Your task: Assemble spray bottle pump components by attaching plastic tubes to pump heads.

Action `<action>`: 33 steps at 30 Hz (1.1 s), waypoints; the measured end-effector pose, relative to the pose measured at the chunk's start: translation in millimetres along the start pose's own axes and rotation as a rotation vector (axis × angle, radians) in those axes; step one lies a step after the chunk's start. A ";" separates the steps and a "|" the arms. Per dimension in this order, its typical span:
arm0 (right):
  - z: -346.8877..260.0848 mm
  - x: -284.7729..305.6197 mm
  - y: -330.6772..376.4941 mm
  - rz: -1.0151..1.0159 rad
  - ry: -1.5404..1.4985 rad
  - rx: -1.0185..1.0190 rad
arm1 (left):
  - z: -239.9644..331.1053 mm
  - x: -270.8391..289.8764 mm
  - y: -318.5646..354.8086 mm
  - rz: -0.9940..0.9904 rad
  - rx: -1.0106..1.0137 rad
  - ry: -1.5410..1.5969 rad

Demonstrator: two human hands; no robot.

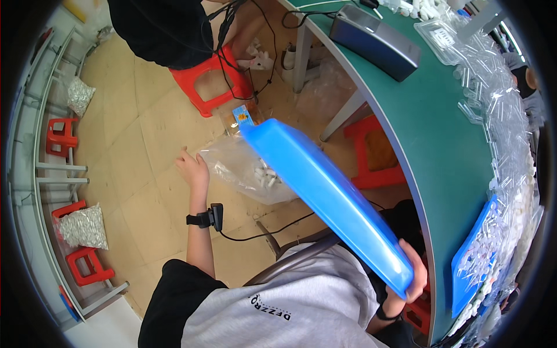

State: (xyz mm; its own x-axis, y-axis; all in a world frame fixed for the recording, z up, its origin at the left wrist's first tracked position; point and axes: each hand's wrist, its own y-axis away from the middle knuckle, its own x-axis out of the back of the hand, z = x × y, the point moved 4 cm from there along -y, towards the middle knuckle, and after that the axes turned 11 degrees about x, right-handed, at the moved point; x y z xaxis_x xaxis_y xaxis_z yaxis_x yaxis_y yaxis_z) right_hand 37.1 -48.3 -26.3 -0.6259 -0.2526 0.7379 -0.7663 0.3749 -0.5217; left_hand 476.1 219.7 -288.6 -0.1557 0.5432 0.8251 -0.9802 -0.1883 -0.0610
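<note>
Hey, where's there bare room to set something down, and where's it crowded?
The green tabletop is bare between the dark grey box, its left edge and the blue tray of small pieces. Its right side is crowded with clear tubes. The tiled floor is open between your left hand and the red stools at left.

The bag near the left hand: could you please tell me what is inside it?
Small white pieces show inside the bag. The blue tray, held in the right hand, covers the bag's right side, so anything there cannot be seen.
</note>
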 end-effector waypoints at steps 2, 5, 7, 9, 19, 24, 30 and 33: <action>-13.3 19.2 26.4 0.407 -0.098 -0.038 | 100.6 33.0 47.2 0.155 -0.330 -0.174; -24.4 53.4 66.6 0.652 0.368 -0.304 | 149.2 6.8 93.5 -0.114 -0.495 0.063; -21.2 67.5 94.0 0.853 0.339 -0.443 | 169.5 -36.6 130.3 -0.367 -0.641 0.150; -16.3 76.6 129.6 1.028 0.251 -0.494 | 181.3 -90.1 165.5 -0.587 -0.618 0.002; 35.9 120.7 340.5 1.892 -0.983 -0.319 | 88.1 -281.8 119.2 -0.856 -0.414 0.041; -50.8 136.4 171.8 1.425 0.320 -0.675 | 225.7 -102.8 233.5 -1.227 -0.731 0.364; -43.2 139.5 166.7 1.597 0.166 -0.642 | 184.8 -99.0 264.6 -1.343 -0.809 0.347; -47.9 144.7 167.2 1.553 0.239 -0.592 | 204.9 -95.4 209.9 -1.129 -0.675 0.325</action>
State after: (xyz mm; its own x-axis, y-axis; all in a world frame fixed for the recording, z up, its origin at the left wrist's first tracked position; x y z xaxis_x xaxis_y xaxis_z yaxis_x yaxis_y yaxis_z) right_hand -174.6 20.6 13.8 -0.6074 0.7652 -0.2134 0.7059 0.3967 -0.5868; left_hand 310.2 -39.2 -265.1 0.8375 0.3176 0.4446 -0.4448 0.8689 0.2171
